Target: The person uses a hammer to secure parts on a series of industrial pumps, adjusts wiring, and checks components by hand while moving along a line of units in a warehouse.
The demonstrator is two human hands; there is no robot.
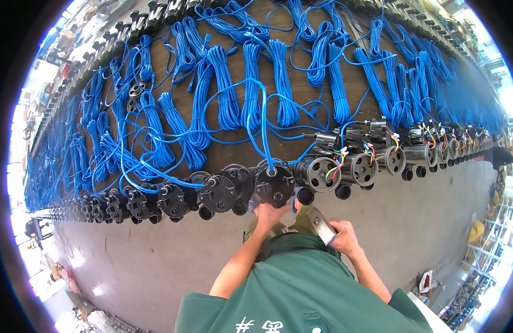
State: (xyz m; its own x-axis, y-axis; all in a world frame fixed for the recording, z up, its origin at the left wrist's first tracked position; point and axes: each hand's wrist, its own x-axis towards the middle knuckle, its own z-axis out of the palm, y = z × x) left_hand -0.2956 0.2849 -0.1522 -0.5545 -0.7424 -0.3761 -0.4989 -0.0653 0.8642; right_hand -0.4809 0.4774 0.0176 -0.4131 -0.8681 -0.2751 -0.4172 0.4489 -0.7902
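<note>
Left hand gripping black pump at surface edge, right hand at 4 o'clock closed on metal tool; capped pumps toward 9 o'clock apparently finished, open pumps toward 3 o'clock apparently pending.

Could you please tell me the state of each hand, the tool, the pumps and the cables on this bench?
left hand: on the underside of a black pump at the bench edge.
right hand: closed on a metal hammer, head raised.
black pump: capped, cable attached.
open pumps: uncapped, coloured wires showing.
blue cables: coiled in bundles on the wooden bench.
</note>
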